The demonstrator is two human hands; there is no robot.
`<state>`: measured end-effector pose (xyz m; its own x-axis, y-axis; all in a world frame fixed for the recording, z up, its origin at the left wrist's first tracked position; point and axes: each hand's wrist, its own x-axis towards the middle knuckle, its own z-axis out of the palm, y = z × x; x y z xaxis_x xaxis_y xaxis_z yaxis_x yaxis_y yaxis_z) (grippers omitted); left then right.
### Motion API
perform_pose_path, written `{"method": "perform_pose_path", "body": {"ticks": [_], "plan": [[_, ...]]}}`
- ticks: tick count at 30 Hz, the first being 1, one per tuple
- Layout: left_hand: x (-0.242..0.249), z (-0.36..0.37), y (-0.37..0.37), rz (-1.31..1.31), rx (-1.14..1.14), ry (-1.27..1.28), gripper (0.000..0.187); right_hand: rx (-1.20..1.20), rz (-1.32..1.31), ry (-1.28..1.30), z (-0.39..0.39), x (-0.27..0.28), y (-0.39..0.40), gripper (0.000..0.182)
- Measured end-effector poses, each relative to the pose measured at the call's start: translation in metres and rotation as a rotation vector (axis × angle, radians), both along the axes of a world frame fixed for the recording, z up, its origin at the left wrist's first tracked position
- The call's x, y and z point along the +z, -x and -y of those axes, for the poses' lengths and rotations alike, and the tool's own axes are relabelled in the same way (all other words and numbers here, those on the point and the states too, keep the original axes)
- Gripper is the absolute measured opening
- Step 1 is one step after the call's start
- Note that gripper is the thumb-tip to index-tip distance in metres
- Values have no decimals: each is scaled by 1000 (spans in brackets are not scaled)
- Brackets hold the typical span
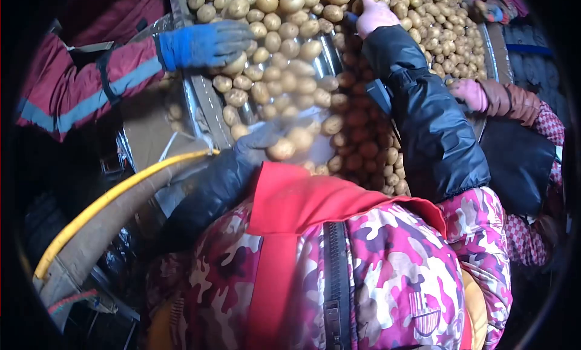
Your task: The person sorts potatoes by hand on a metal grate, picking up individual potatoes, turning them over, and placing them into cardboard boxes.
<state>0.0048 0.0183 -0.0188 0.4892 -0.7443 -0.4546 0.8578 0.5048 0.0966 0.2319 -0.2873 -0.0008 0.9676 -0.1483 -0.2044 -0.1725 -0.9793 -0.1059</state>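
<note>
My left hand (257, 143), in a dark grey glove, is low over the left side of a bed of potatoes (290, 32). Its fingers close around a potato (281, 149), though the area is blurred. Far forward reaches my right hand (376, 17), in a pink glove below a black oversleeve. That hand touches potatoes near the top edge, its fingers stretched forward and partly hidden. Shiny metal rollers (327, 56) show between the potatoes. Reddish shadow lies over the potatoes (366, 132) beside my right arm.
At the left, a co-worker's blue-gloved hand (209, 44) rests on potatoes at the bed's edge. A pink-gloved hand (469, 95) of another person is on the right rim. A yellow-edged curved guard (115, 195) stands left of me. Side boards (209, 108) border the bed.
</note>
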Motion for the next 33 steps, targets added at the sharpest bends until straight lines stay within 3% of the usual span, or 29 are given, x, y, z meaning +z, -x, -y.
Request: {"method": "perform_pose_path", "body": {"ticks": [1,2,4,6,9,10,15,16,17,19,22,24,25,27,28,31,33], "plan": [[6,2,-1,35,11,-4,59,-4,14,-2,9,-13,-3,60],[7,4,2,58,19,-5,60,44,201,-195,11,-7,11,63],[-1,7,4,99,21,-6,58,93,200,-113,29,-22,16,70],[-6,10,5,99,6,-42,57,79,250,-391,59,-44,30,68],[0,13,8,82,-12,-137,57,-378,-114,-1525,34,4,117,62],[0,17,9,76,-5,-158,59,-199,-224,-1601,50,-11,128,63],[20,39,10,358,-92,-365,67,-754,-402,-1919,-1,35,245,67],[27,45,9,414,-96,-380,69,-800,-377,-2070,6,2,259,64],[0,47,6,430,-75,-340,69,-735,-445,-2273,12,-25,266,62],[4,57,10,482,-67,-351,76,-731,-536,-2485,13,-28,273,60],[39,77,6,758,-99,-610,84,-585,-382,-2230,-1,1,276,62],[51,80,3,1105,-126,-741,89,-89,-337,-1847,-1,20,266,64],[52,77,3,1317,-158,-850,86,140,-180,-1704,-11,8,264,64],[38,68,-1,1661,-194,-1089,78,-171,-510,-1998,-27,16,262,57],[39,61,1,1293,-115,-830,72,-376,-654,-2108,-35,19,260,53],[24,35,-1,368,71,-39,52,-405,-643,-2146,-30,5,259,48],[0,13,11,187,163,-52,55,-304,-477,-2054,-33,13,260,45]]}}
